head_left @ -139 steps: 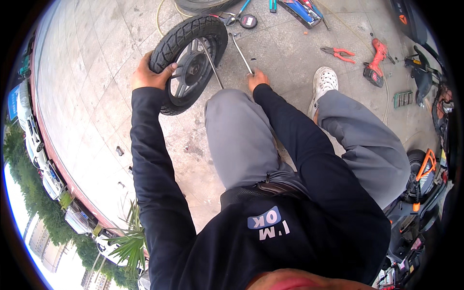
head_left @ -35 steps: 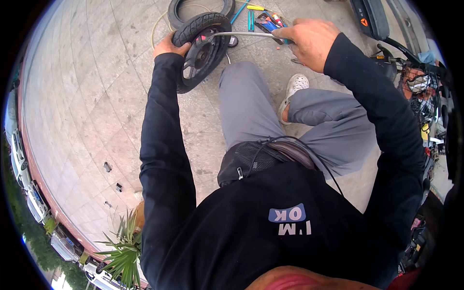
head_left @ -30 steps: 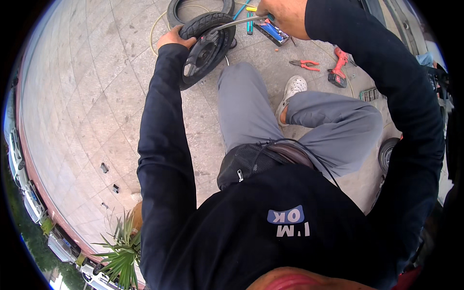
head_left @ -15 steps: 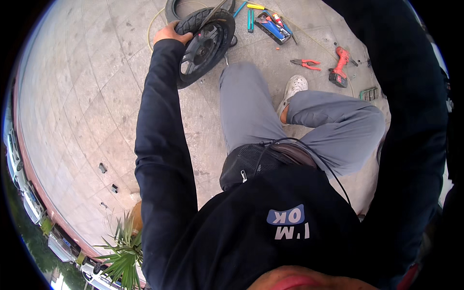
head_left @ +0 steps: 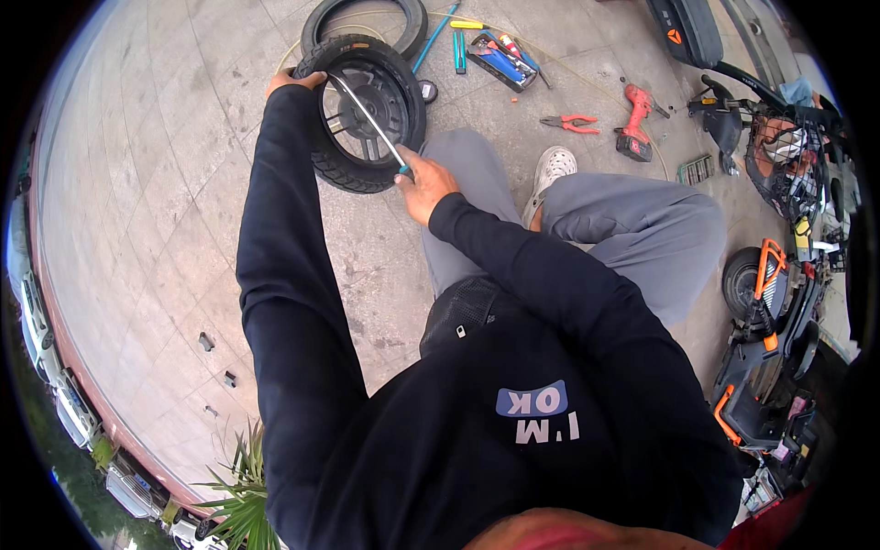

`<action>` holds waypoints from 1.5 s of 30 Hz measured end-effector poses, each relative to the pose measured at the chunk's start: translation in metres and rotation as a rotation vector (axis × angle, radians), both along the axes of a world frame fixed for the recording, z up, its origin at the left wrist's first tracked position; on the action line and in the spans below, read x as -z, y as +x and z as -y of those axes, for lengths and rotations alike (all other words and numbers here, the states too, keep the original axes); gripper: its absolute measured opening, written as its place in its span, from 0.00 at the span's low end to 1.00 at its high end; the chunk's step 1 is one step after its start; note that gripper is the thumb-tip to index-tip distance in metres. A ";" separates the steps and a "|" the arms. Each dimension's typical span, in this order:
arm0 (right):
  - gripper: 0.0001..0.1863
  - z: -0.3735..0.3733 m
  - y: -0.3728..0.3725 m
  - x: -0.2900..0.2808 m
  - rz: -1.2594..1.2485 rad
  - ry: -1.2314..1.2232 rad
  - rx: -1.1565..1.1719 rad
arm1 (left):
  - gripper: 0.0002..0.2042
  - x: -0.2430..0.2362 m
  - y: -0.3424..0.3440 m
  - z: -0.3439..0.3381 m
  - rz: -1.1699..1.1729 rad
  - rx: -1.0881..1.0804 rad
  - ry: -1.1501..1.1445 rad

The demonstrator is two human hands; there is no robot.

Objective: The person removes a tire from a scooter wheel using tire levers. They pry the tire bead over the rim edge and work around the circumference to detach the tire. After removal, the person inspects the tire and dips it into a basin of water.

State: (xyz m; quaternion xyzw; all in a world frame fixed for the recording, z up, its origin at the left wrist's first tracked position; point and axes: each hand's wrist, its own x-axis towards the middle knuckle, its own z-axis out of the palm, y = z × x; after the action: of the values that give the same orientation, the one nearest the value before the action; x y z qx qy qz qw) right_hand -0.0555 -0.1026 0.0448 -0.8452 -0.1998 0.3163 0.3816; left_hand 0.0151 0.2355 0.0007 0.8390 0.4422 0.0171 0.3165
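Observation:
My left hand (head_left: 291, 82) grips the upper left edge of a black treaded tyre (head_left: 367, 179), mounted on a dark spoked wheel (head_left: 357, 119) tilted on the ground beside my knee. My right hand (head_left: 423, 190) is closed on the teal handle of a long steel bar (head_left: 371, 119). The bar crosses the wheel face diagonally, its far tip at the tyre's inner edge near my left thumb. Behind the wheel lies a second bare tyre (head_left: 412, 23), with a small round gauge (head_left: 428, 91) at the right of the wheel.
Hand tools in a tray (head_left: 504, 64), pliers (head_left: 568, 124), a red cordless drill (head_left: 639, 124) and a socket case (head_left: 696, 170) lie on the paving. Scooters (head_left: 761, 312) line the right, a potted plant (head_left: 243, 504) the lower left; thin hoses run behind the tyres.
My right hand has swung from high above, at the upper right, down to the wheel's lower right with the bar. The wheel and my left hand have shifted slightly left and down.

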 end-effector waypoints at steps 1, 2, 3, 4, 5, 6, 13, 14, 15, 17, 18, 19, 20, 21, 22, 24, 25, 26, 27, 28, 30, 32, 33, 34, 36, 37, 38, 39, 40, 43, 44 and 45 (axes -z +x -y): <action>0.28 -0.007 -0.005 -0.009 -0.140 0.052 -0.005 | 0.33 -0.001 -0.008 -0.004 0.021 0.025 -0.164; 0.28 -0.013 -0.023 0.000 -0.194 0.120 0.042 | 0.35 0.010 -0.019 -0.012 0.034 0.023 -0.127; 0.28 -0.021 -0.042 0.011 -0.245 0.194 0.078 | 0.36 0.020 -0.026 -0.020 0.053 0.013 -0.082; 0.28 -0.017 -0.053 0.008 -0.438 0.238 0.110 | 0.38 0.020 -0.030 -0.016 0.071 0.046 -0.035; 0.29 -0.013 -0.063 0.003 -0.621 0.266 0.160 | 0.40 0.018 -0.035 -0.006 0.093 0.083 0.009; 0.28 -0.004 -0.056 -0.018 -0.687 0.288 0.152 | 0.43 0.016 -0.046 0.001 0.111 0.109 0.055; 0.27 0.103 0.046 -0.071 0.020 0.077 -0.235 | 0.48 0.057 -0.191 0.052 0.335 0.053 -0.078; 0.26 0.117 0.058 -0.083 0.117 0.025 -0.271 | 0.48 0.042 -0.182 0.058 0.273 0.053 -0.063; 0.25 0.126 0.069 -0.102 0.156 -0.003 -0.298 | 0.47 0.013 -0.170 0.073 0.202 0.052 -0.055; 0.26 0.125 0.082 -0.132 0.365 -0.169 -0.471 | 0.44 0.008 -0.173 0.057 0.077 0.061 0.008; 0.25 0.121 0.086 -0.148 0.429 -0.232 -0.532 | 0.42 -0.011 -0.159 0.058 0.017 0.106 -0.033; 0.25 0.112 0.087 -0.164 0.491 -0.287 -0.601 | 0.41 -0.041 -0.146 0.063 -0.048 0.143 -0.071; 0.24 0.100 0.088 -0.177 0.558 -0.333 -0.674 | 0.39 -0.054 -0.142 0.072 -0.096 0.142 0.109; 0.24 0.089 0.093 -0.187 0.635 -0.345 -0.746 | 0.39 -0.054 -0.142 0.070 -0.017 0.144 0.075; 0.23 0.075 0.101 -0.192 0.711 -0.356 -0.817 | 0.38 -0.052 -0.141 0.067 0.061 0.146 0.041; 0.22 0.038 0.113 -0.207 0.808 -0.382 -0.942 | 0.37 -0.032 -0.156 0.060 0.178 0.255 0.137; 0.21 0.014 0.120 -0.215 0.837 -0.391 -0.993 | 0.37 -0.032 -0.161 0.060 0.132 0.263 0.171; 0.15 -0.008 0.129 -0.229 0.784 -0.410 -1.040 | 0.37 -0.034 -0.161 0.064 0.093 0.275 0.204; 0.11 -0.027 0.139 -0.240 0.733 -0.440 -1.072 | 0.36 -0.035 -0.155 0.066 0.062 0.300 0.236; 0.12 -0.056 0.149 -0.234 0.718 -0.452 -1.204 | 0.36 -0.035 -0.160 0.060 0.053 0.281 0.240; 0.14 -0.081 0.170 -0.255 0.734 -0.660 -1.375 | 0.36 -0.034 -0.123 0.068 0.097 0.321 0.179; 0.14 -0.103 0.185 -0.256 0.719 -0.735 -1.474 | 0.36 -0.028 -0.108 0.069 0.081 0.330 0.196; 0.14 -0.118 0.190 -0.254 0.699 -0.749 -1.519 | 0.36 -0.030 -0.109 0.070 0.066 0.322 0.187; 0.14 -0.130 0.196 -0.251 0.682 -0.756 -1.552 | 0.35 -0.033 -0.107 0.071 0.055 0.317 0.177; 0.15 -0.148 0.212 -0.240 0.621 -0.750 -1.602 | 0.33 -0.040 -0.104 0.074 0.039 0.293 0.152; 0.15 -0.153 0.221 -0.233 0.581 -0.747 -1.605 | 0.33 -0.040 -0.102 0.074 0.036 0.297 0.156; 0.15 -0.155 0.233 -0.224 0.532 -0.736 -1.588 | 0.32 -0.039 -0.099 0.074 0.035 0.302 0.158; 0.16 -0.154 0.243 -0.218 0.475 -0.711 -1.555 | 0.32 -0.039 -0.098 0.072 0.037 0.302 0.163; 0.16 -0.146 0.255 -0.210 0.405 -0.667 -1.486 | 0.32 -0.039 -0.095 0.071 0.020 0.305 0.180; 0.18 -0.093 0.263 -0.189 0.171 -0.454 -1.148 | 0.33 -0.033 -0.081 0.068 -0.003 0.304 0.208; 0.20 -0.081 0.228 -0.182 0.246 -0.480 -1.002 | 0.33 -0.028 -0.092 0.060 -0.026 0.269 0.214; 0.22 -0.062 0.186 -0.176 0.314 -0.504 -0.852 | 0.33 -0.024 -0.104 0.051 -0.049 0.236 0.218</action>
State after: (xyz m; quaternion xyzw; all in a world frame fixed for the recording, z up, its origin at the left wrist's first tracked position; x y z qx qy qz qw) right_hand 0.1310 -0.0403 0.2208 -0.7918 -0.4987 0.3512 -0.0310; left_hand -0.0885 0.1843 0.0248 0.9147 0.3438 0.0072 0.2124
